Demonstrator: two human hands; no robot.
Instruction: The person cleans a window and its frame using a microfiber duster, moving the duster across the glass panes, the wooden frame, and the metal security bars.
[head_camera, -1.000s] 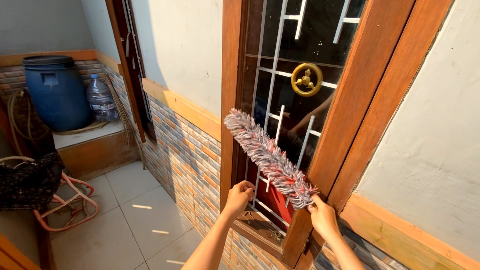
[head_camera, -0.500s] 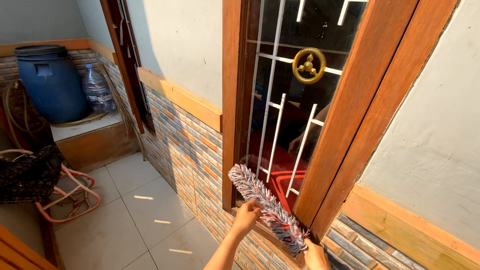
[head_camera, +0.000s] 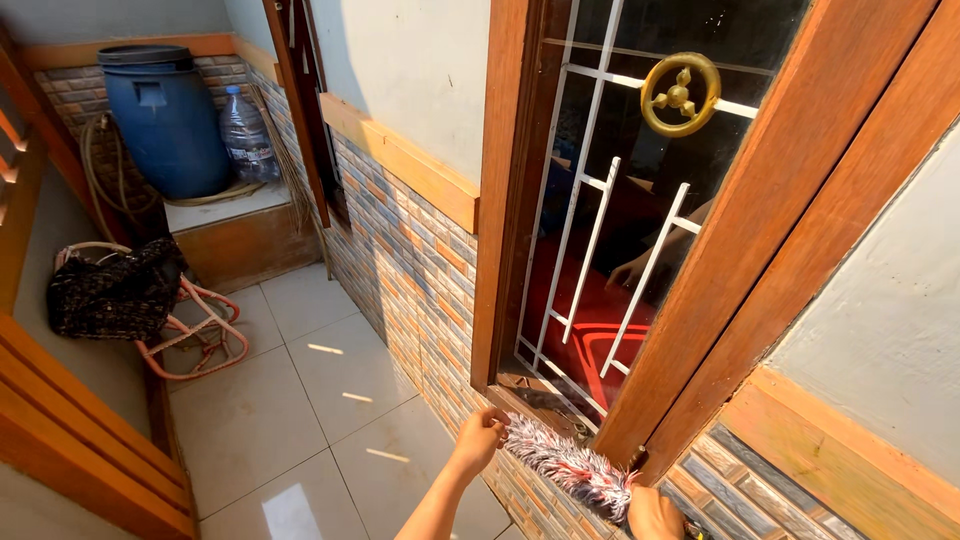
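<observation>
the fluffy duster (head_camera: 568, 466) lies along the window sill (head_camera: 535, 403), its long axis slanting down-right; left hand (head_camera: 478, 440) pinches its tip, right hand (head_camera: 655, 515) wraps the handle end.

Not much in the way of packaging here. There's a big blue plastic drum (head_camera: 168, 120) with a dark lid standing at the back left corner of the low wooden-fronted ledge (head_camera: 240, 232), up against the brick-pattern wall. Just beside it on the right is a clear plastic water jug (head_camera: 246, 135), rounded, with a pale blue cap, touching or nearly touching the drum. No labels I can make out on either, and no signs or screens anywhere.
</observation>
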